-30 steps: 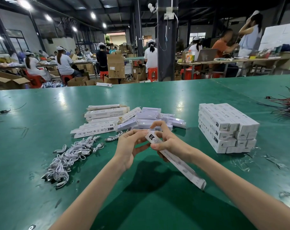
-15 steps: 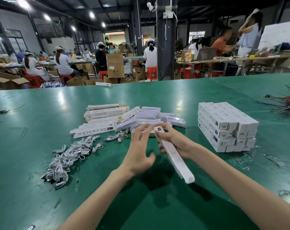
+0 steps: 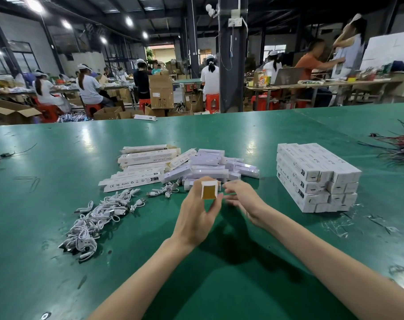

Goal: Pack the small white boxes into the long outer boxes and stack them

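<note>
1. Head view, my hands: my left hand (image 3: 196, 215) grips an outer box (image 3: 209, 190) end-on to me, so its open brown mouth faces me. My right hand (image 3: 241, 197) is blurred just beside it. Its fingers are loosely spread and hold nothing that I can make out.
2. Head view, the stock: the small boxes (image 3: 211, 163) lie in a loose heap just beyond both hands. Flat outer boxes (image 3: 138, 158) lie left of the heap, and cables (image 3: 97, 213) lie nearer me on the left. The finished stack (image 3: 316, 176) stands well to the right on the table (image 3: 58, 162).
3. Head view, risks as I judge them:
   - The mouth is narrow, so a small box fed in crooked could catch the rim and crush a flap.
   - A hard push could slide the outer box through my fingers.
   - A fast grab at the heap could scatter its neighbours or snag a stray cable near its front.
   - The stack's near end looks uneven, so a careless drop on top could shift it.
</note>
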Tool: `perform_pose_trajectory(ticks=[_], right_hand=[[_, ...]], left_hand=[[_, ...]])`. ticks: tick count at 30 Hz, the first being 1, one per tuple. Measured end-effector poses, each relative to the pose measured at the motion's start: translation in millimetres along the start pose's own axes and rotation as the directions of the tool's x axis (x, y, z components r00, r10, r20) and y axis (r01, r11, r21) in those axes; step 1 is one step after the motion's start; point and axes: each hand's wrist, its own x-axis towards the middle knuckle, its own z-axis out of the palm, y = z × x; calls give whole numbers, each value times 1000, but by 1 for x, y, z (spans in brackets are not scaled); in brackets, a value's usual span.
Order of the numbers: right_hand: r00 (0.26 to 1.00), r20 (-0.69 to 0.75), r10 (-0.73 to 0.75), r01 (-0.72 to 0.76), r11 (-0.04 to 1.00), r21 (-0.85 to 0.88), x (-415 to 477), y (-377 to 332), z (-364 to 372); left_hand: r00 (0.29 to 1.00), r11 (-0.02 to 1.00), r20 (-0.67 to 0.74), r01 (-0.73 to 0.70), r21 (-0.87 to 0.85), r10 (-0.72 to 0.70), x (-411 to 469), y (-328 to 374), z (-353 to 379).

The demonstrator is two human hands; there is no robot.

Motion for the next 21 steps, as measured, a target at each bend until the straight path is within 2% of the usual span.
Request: perform_pose_trajectory(ticks=[2, 6, 9, 12, 14, 17, 19, 21], right_hand=[[986, -42, -160, 153, 978, -139, -3, -2, -2], [905, 1, -426, 421, 894, -150, -16, -7, 1], [834, 63, -548, 548, 813, -197, -21, -8, 6], [785, 67, -616, 598, 726, -338, -16, -3, 7], [787, 79, -612, 564, 659, -497, -4, 4, 4], [876, 182, -446, 429, 550, -717, 17, 20, -3], [921, 227, -316, 362, 480, -799, 26, 30, -4], [920, 248, -303, 360, 406, -840, 30, 36, -3]], left_hand=[[999, 998, -22, 25, 62, -24, 0, -9, -3], [996, 995, -24, 83, 62, -81, 0, -19, -7], [997, 994, -41, 73, 80, -70, 1, -21, -8], [995, 993, -76, 70, 100, -62, 1, -22, -8], [989, 988, -130, 93, 124, -76, 2, -23, -9], [972, 982, -192, 156, 105, -134, 3, -28, -11], [968, 980, -206, 170, 102, -146, 3, -31, -12], [965, 980, -215, 173, 100, -149, 3, -33, -13]])
